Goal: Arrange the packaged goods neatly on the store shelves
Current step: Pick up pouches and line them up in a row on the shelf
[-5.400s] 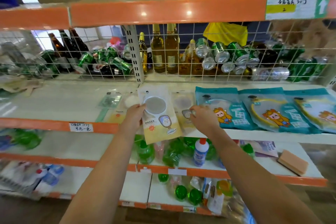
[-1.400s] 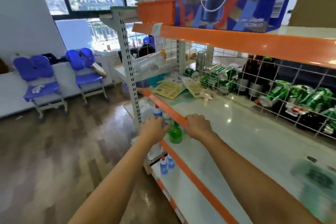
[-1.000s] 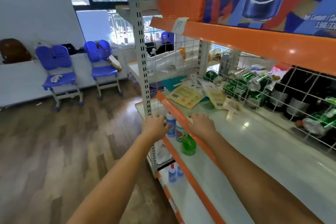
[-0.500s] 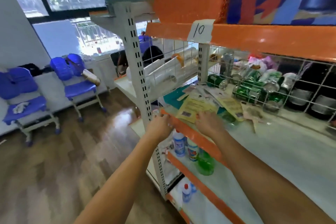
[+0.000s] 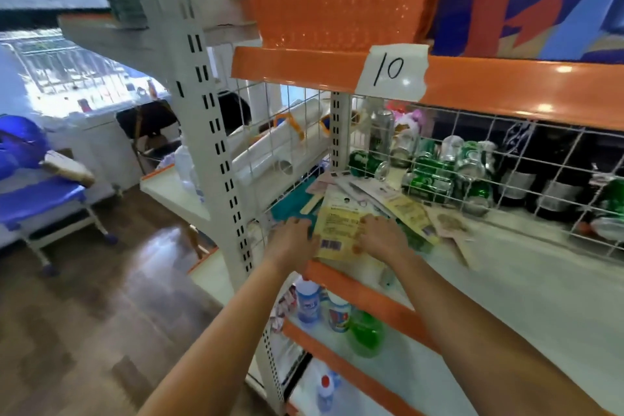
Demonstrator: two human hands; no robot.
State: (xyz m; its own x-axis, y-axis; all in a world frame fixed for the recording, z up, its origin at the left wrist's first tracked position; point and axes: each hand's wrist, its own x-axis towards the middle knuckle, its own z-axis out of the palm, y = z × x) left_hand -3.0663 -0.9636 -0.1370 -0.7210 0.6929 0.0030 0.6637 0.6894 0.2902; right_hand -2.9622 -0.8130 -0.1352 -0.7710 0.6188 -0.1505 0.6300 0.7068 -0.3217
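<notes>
- A flat yellow paper-and-plastic packet (image 5: 338,226) with printed text and a barcode near its lower edge lies face up at the front left corner of the white store shelf (image 5: 526,287), its bottom edge reaching the shelf's orange front lip.
- A flat teal packet (image 5: 291,206) lies just left of it, partly tucked under other packets.
- More flat packets, pale and yellow (image 5: 401,204), lie fanned and overlapping behind and to the right, close to the wire grid.
- A beige packet (image 5: 450,224) lies at the right end of the pile, flat on the shelf; its print is too blurred to read.
</notes>
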